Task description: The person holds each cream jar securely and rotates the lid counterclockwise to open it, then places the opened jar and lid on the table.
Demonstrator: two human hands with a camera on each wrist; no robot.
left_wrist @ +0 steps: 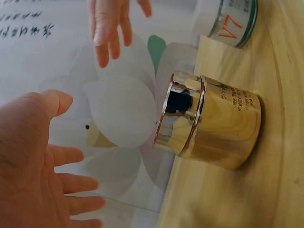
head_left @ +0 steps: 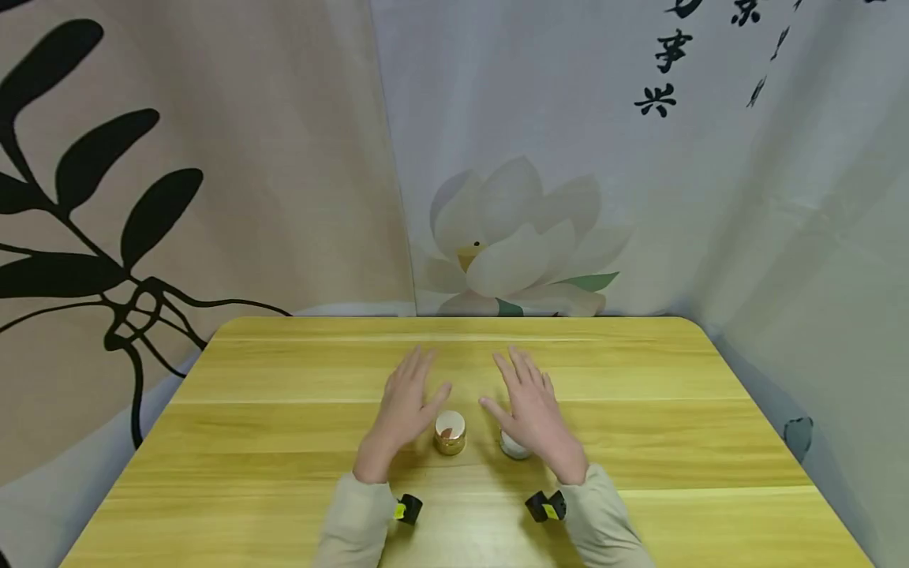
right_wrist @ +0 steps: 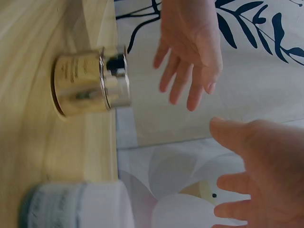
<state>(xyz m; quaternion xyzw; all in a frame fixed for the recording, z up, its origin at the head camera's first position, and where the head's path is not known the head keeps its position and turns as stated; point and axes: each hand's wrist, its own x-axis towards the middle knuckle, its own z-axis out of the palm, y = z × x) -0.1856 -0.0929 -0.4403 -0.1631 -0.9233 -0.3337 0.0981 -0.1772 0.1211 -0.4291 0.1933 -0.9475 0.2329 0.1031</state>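
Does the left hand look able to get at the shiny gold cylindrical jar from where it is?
Probably yes. The left hand is empty, fingers spread, close to the shiny gold cylindrical jar, and nothing visible stands between them. The round white jar with red lettering is off to the jar's other side, near the right hand.

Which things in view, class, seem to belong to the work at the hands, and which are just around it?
Likely part of the work:
Gold jar, upright near the left hand
White jar, upright near the right hand

Just around it:
Wooden table, supporting both jars
Printed backdrop behind
Black device at the left cuff
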